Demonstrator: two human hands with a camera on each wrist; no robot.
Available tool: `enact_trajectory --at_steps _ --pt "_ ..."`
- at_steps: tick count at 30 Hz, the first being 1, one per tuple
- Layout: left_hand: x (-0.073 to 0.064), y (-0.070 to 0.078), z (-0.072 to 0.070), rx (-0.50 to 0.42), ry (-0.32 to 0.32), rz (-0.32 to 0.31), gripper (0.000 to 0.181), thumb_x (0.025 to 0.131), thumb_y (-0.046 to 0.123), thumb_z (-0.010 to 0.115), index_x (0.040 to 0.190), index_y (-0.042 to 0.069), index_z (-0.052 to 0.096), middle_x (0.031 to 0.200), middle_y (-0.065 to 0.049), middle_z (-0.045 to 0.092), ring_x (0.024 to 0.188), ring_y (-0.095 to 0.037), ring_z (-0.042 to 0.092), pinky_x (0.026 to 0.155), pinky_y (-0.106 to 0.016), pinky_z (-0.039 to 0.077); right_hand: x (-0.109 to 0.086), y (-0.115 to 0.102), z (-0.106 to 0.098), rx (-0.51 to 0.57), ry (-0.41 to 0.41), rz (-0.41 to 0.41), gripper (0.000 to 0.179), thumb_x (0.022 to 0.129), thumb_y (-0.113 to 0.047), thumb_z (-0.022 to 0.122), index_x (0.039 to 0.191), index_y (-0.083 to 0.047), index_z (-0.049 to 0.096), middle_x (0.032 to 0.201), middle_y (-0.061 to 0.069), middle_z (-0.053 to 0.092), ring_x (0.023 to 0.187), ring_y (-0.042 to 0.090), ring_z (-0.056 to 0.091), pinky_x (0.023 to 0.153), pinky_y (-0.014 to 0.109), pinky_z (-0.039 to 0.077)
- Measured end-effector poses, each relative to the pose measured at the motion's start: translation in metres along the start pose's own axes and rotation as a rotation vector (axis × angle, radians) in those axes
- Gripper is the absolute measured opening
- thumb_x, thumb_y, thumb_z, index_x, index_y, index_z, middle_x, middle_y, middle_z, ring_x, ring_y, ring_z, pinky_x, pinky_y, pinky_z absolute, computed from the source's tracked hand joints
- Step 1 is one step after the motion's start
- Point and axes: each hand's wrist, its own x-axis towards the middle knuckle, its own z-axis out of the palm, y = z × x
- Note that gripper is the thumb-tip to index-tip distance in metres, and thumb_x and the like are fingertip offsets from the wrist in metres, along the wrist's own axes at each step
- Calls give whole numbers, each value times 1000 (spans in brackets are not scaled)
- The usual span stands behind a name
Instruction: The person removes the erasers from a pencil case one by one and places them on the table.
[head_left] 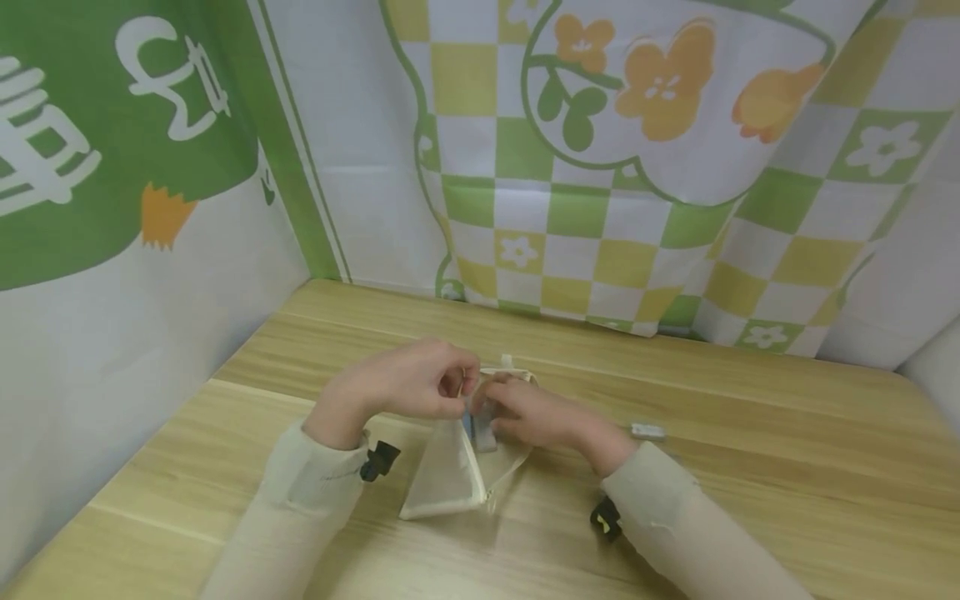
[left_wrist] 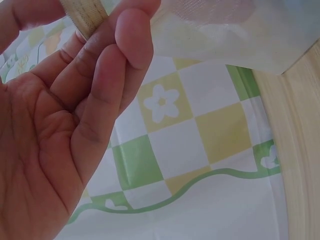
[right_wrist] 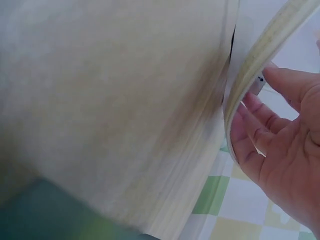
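A cream, see-through zippered pouch [head_left: 442, 471] stands propped up on the table with its mouth spread. My left hand [head_left: 412, 379] pinches the zipper edge [left_wrist: 86, 16] at the mouth between thumb and fingers. From the other side, my right hand [head_left: 532, 408] reaches in at the opening, its fingers partly behind the pouch's curved rim [right_wrist: 250, 65]. By its thumb and fingertips shows a small grey object [right_wrist: 258, 85] with dark spots, pinched there and mostly hidden. A light grey piece [head_left: 486, 437] and something blue [head_left: 468, 423] show in the opening.
A small pale grey block [head_left: 647, 431] lies on the wooden table [head_left: 750, 467], right of the right hand. Behind the table hangs a green, yellow and white checked cloth [head_left: 577, 217]. Another green and white cloth [head_left: 112, 250] covers the left side.
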Motion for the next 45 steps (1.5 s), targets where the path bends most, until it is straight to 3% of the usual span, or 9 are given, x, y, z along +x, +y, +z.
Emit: enact_trajectory --at_steps 8,19,29,45 --pt "0 0 0 -5 8 24 10 76 7 62 86 10 62 68 6 58 60 -5 50 56 -21 44 1 3 2 -27 13 -27 50 91 -4 61 139 1 50 118 12 63 103 21 57 95 38 48" --pt "0 -2 0 3 11 4 11 76 8 63 82 15 59 65 8 55 59 -4 48 55 -21 42 6 3 1 -26 -12 -3 41 92 -8 64 132 1 58 121 11 64 101 16 57 90 30 49" --pt "-2 1 -2 -11 5 9 10 75 7 62 84 13 60 69 5 59 62 -5 51 57 -22 45 7 2 1 -57 18 -44 39 89 -7 67 127 2 60 128 13 63 117 25 59 103 40 47" --pt "-2 3 -2 2 8 17 10 74 8 61 81 14 58 67 6 57 61 -5 50 57 -22 44 4 4 0 -7 -14 20 37 88 -8 69 123 3 62 121 12 66 114 26 61 101 41 48"
